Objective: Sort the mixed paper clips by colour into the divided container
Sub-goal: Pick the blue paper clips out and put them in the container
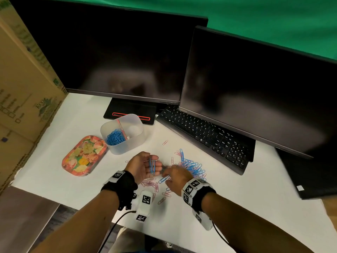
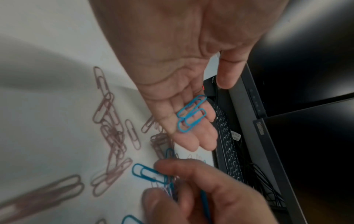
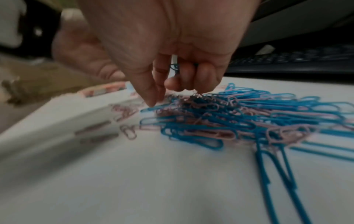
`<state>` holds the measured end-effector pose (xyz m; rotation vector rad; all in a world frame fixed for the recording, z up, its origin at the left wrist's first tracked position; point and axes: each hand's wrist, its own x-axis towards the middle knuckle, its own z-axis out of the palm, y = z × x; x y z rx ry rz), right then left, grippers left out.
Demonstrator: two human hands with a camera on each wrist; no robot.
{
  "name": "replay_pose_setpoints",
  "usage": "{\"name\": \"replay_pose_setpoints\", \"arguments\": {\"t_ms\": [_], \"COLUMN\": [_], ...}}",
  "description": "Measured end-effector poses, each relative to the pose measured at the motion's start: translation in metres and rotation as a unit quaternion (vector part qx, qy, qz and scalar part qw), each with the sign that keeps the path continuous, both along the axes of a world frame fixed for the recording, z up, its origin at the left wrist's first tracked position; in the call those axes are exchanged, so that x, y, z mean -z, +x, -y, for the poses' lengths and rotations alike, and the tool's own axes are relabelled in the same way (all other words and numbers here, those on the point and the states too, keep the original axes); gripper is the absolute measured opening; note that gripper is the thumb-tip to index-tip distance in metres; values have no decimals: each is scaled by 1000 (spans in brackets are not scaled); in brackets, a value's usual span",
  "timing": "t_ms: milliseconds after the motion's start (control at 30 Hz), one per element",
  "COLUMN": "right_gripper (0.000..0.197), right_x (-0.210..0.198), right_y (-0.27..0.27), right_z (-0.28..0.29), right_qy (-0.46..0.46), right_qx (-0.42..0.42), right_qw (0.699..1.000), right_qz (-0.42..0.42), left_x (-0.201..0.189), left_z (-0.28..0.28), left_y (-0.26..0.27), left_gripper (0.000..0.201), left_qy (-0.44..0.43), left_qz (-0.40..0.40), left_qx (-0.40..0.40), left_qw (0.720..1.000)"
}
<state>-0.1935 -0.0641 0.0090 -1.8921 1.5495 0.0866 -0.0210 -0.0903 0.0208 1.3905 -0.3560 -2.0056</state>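
Head view, centre of the frame: left hand (image 1: pixel 144 164) turned palm up, fingers relaxed and nearly straight, carrying two blue clips (image 1: pixel 152 166) that lie loose on the fingers, not gripped. Just right of it, right hand (image 1: pixel 176 177) low over the near edge of the mixed pile (image 1: pixel 191 167), fingers curled, thumb and forefinger pinching a blue clip (image 2: pixel 147 174) by one end; possibly some pink wire caught with it, too blurred to tell.

Divided container (image 1: pixel 116 149) above and left of the hands, blue heap (image 1: pixel 114 136) in its left compartment, right compartment seemingly without clips. Loose pink clips (image 1: pixel 151 185) scattered in front of the pile, toward the bottom of the frame.

Judged handling: very light, stiff coated wire, smooth and slippery, easily hooked into neighbours. Best taken by a rounded end, lifted slowly and shaken free of the tangle. Palm to be kept level, otherwise easy sliding off.
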Motion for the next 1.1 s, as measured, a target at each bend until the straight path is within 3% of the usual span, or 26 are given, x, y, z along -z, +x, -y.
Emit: {"name": "replay_pose_setpoints", "arguments": {"t_ms": [133, 233, 367, 433, 500, 600, 667, 767, 800, 900, 1000, 1100], "right_gripper": [29, 26, 10, 13, 19, 19, 17, 11, 12, 12, 12, 8], "right_x": [5, 4, 2, 2, -1, -4, -5, -4, -3, -3, -4, -4], "right_y": [13, 18, 5, -5, -16, -30, -33, -29, -26, -17, -12, -18], "right_z": [8, 11, 10, 11, 11, 13, 12, 11, 11, 13, 15, 17], "right_qy": [-33, -55, -36, -29, -6, -9, -19, -30, -34, -45, -48, -27], "right_qx": [-92, -107, -13, 59, 132, 193, 193, 150, 134, 101, 120, 182], "right_qw": [991, 985, 999, 997, 987, 976, 977, 987, 990, 994, 992, 983], "right_qz": [-94, -125, -20, 50, 90, 101, 85, 45, 30, -1, 0, 20], "left_x": [0, -1, 3, 10, 13, 15, 16, 19, 20, 20, 23, 22], "left_z": [0, 0, 1, 3, 4, 5, 8, 13, 12, 10, 8, 7], "left_y": [5, 7, 5, 3, -5, -22, -31, -37, -38, -33, -23, -13], "left_gripper": [31, 28, 13, 10, 12, 15, 19, 15, 14, 10, 14, 18], "left_qy": [2, -1, -68, -143, -218, -283, -309, -338, -343, -339, -342, -326], "left_qz": [2, 30, 174, 277, 376, 470, 496, 523, 525, 539, 548, 532], "left_qx": [0, 3, 62, 151, 235, 291, 339, 447, 467, 478, 460, 406], "left_qw": [1000, 1000, 980, 938, 869, 784, 737, 642, 624, 605, 609, 668]}}
